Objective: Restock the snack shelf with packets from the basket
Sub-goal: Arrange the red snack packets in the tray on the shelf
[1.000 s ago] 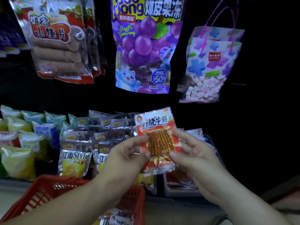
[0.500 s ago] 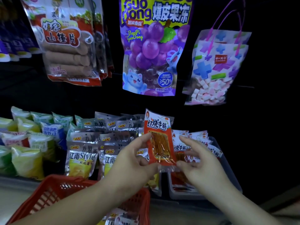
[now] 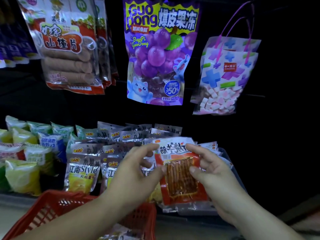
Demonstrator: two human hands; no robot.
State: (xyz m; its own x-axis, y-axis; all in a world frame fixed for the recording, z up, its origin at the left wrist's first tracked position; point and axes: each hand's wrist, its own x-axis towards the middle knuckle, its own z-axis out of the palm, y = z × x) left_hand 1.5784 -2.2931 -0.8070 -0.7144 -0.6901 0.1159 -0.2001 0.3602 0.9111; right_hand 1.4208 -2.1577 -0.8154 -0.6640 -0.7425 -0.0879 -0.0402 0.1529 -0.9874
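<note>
Red beef-tendon packet [image 3: 180,175] is held just above the grey bin [image 3: 194,211] on the shelf; left edge pinched by left hand [image 3: 138,172]; right edge gripped by right hand [image 3: 214,175]; red basket [image 3: 50,210] is seen lower left

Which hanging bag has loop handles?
The rightmost clear bag of pink-and-white cubes, on purple loops; the purple grape pouch and red hawthorn pouch have none.

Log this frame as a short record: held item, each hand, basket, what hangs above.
held item: red-orange plastic packet of brown strips, in front of the shelf packets
left hand: pinches the packet's left edge
right hand: grips the packet's right side, thumb in front
basket: red plastic mesh basket, lower left, under the left forearm
above: purple grape jelly pouch, hanging
</note>
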